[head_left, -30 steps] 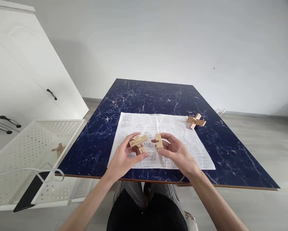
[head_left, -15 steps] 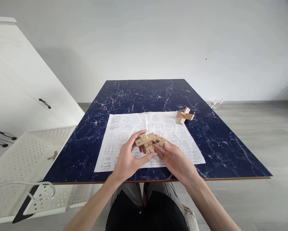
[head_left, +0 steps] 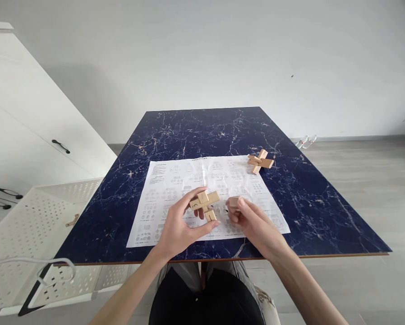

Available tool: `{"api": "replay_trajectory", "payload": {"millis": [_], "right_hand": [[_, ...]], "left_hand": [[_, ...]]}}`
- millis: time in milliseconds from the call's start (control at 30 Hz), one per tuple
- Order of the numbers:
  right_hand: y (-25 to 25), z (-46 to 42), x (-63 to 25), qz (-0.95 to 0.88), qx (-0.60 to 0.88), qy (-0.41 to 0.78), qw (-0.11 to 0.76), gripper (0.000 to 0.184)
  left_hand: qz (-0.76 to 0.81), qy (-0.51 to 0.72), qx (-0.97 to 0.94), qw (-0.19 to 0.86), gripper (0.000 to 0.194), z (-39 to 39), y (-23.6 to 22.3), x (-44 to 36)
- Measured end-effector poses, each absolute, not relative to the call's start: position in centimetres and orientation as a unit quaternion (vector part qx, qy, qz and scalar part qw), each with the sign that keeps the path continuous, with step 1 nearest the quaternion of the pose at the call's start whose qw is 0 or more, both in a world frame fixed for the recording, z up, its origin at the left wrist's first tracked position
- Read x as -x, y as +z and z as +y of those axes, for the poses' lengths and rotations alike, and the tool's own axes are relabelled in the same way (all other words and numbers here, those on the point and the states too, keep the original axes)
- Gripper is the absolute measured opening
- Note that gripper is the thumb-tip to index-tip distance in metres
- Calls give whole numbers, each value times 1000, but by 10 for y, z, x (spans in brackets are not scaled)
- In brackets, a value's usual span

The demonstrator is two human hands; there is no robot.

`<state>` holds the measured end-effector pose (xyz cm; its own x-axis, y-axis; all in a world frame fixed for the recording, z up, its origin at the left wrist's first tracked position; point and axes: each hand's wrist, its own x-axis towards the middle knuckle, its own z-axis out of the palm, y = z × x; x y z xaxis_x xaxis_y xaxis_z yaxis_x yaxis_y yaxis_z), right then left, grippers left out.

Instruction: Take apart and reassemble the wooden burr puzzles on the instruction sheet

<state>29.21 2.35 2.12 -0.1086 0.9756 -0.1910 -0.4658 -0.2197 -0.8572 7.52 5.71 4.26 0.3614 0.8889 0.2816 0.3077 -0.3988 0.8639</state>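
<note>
My left hand (head_left: pixel 182 223) grips several interlocked wooden puzzle pieces (head_left: pixel 205 199), crossed over one another, with dark marks such as a "3" on their faces. Thumb and fingers press on the pieces from both sides. To the right, my right hand (head_left: pixel 253 221) pinches a single wooden puzzle piece (head_left: pixel 234 201) between thumb and curled fingers, apart from the crossed pieces; its far side is hidden by the fingers. Both hands are over a printed instruction sheet (head_left: pixel 168 194) with rows of small diagrams.
An assembled wooden cross puzzle (head_left: pixel 260 161) lies at the sheet's upper right corner. The blue marbled table (head_left: pixel 195 131) has its front edge close to my body. Left of it stand a white perforated basket (head_left: pixel 23 225), with a wooden piece (head_left: pixel 72 220) inside, and a white cabinet (head_left: pixel 36 113).
My right hand has drawn away to the right with one wooden piece, leaving a gap to the crossed pieces. My left hand keeps its hold. The view has shifted slightly.
</note>
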Motion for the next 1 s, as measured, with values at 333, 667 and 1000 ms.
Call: {"api": "replay_trajectory", "payload": {"millis": [333,667,1000], "right_hand": [[41,28,-292,-397,428,663,468,40],[47,23,-270,-387,483,656,432,66],[54,28,-275,-395,384,766,331,66]], "left_hand": [[446,383,-711,385,67,56,37,-67],[437,416,-737,304,69,50,28,-65],[393,409,-767,301,66,50,27,-62]]}}
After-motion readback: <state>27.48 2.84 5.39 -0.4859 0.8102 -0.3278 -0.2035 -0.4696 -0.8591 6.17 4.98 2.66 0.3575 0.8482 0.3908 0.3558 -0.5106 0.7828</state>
